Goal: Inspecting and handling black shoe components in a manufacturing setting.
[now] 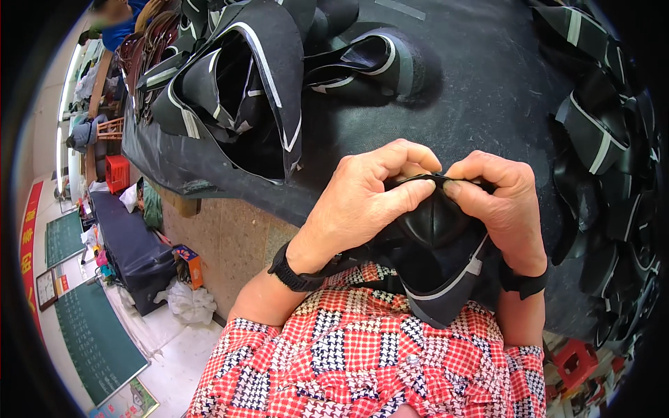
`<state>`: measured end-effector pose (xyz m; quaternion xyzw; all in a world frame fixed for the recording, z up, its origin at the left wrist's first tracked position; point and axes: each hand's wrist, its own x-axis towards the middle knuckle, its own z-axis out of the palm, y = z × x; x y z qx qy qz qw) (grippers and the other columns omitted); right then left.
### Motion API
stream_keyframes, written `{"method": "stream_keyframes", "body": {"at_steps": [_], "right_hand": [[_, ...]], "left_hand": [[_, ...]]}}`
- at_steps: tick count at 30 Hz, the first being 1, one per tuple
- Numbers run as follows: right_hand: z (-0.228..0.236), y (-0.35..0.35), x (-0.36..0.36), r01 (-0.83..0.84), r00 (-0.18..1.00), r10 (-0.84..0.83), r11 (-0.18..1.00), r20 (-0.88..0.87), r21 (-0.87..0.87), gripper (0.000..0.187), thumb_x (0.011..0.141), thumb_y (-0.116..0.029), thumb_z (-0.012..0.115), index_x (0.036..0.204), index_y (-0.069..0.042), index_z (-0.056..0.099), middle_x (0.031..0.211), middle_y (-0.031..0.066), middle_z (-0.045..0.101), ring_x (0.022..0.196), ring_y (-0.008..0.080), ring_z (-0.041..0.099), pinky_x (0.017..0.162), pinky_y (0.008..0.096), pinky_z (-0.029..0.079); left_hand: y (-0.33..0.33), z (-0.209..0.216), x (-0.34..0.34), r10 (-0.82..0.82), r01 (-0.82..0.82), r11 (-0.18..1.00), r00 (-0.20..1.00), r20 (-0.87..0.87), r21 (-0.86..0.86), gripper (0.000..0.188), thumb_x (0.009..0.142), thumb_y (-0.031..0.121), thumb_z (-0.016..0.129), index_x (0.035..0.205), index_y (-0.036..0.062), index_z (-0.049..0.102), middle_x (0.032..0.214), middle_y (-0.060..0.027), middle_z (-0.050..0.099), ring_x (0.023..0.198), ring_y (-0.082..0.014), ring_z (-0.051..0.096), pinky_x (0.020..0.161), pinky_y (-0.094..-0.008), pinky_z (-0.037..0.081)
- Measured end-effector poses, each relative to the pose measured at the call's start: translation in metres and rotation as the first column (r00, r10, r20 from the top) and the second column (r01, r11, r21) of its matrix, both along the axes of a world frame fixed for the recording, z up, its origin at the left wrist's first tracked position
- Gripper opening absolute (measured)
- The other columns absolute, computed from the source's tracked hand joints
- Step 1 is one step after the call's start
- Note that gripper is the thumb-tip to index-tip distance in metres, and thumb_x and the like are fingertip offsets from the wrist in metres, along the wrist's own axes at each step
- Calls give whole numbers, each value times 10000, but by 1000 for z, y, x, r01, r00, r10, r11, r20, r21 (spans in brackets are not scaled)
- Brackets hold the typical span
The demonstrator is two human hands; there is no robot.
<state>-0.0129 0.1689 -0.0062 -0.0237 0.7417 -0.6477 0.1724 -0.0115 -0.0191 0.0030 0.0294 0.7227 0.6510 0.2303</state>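
Note:
A black leather shoe upper (433, 221) with a seam down its middle and pale tape along one edge hangs between my hands, close to my body. My left hand (373, 198) pinches its top edge between thumb and forefinger. Right beside it, my right hand (503, 202) pinches the same edge, the two thumbs almost touching. The lower part of the upper, with a strip of white tape, rests against my checked shirt. Part of the piece is hidden behind my fingers and wrists.
A black-covered table (481, 90) lies in front of me. Similar black uppers (237, 90) are heaped at the far left, and more pieces (599, 132) pile up along the right. A red crate (117, 173) and a dark bench (129, 237) stand at the left; a red stool (575, 364) is at lower right.

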Motion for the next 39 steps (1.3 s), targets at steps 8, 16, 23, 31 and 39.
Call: {"method": "stream_keyframes", "body": {"at_steps": [8, 16, 23, 31, 39], "right_hand": [[0, 5, -7, -87, 994, 89, 996, 60, -36, 63, 729, -6, 634, 787, 14, 648, 638, -7, 570, 581, 32, 508, 520, 188, 403], [-4, 6, -8, -82, 993, 87, 995, 81, -65, 72, 756, -20, 629, 814, 14, 652, 668, -11, 586, 614, 33, 518, 550, 181, 418], [-14, 5, -3, 167, 837, 120, 874, 534, -457, 121, 825, -83, 632, 885, 20, 649, 753, -1, 615, 682, 46, 549, 619, 176, 438], [-24, 1, 9, 109, 981, -58, 956, 187, -272, 107, 793, -16, 650, 893, 19, 649, 766, -5, 615, 687, 31, 541, 627, 162, 435], [-20, 3, 3, 10, 996, 0, 993, 86, -115, 112, 795, -18, 648, 898, 25, 642, 761, -1, 622, 682, 34, 551, 615, 166, 441]], "left_hand": [[0, -1, -3, -41, 41, 994, 999, 4, -103, 124, 815, 42, 627, 925, -14, 638, 817, 12, 594, 695, -23, 525, 612, -162, 425], [4, -4, -5, 14, -8, 997, 997, 74, -78, 88, 808, 23, 629, 891, -7, 630, 789, 12, 609, 709, -31, 544, 626, -177, 439], [10, -16, 16, -43, -270, 920, 650, -759, -284, 148, 786, 22, 633, 930, 8, 600, 734, -102, 636, 655, -184, 644, 578, -258, 487], [-5, -13, 3, 155, -228, 963, 907, 392, 146, 131, 816, 55, 643, 938, 9, 629, 834, 3, 637, 755, -50, 573, 710, -183, 450], [-2, -20, 7, 194, -292, 928, 909, 370, 231, 93, 816, 38, 637, 902, 7, 630, 818, -4, 636, 741, -52, 576, 685, -185, 447]]}}
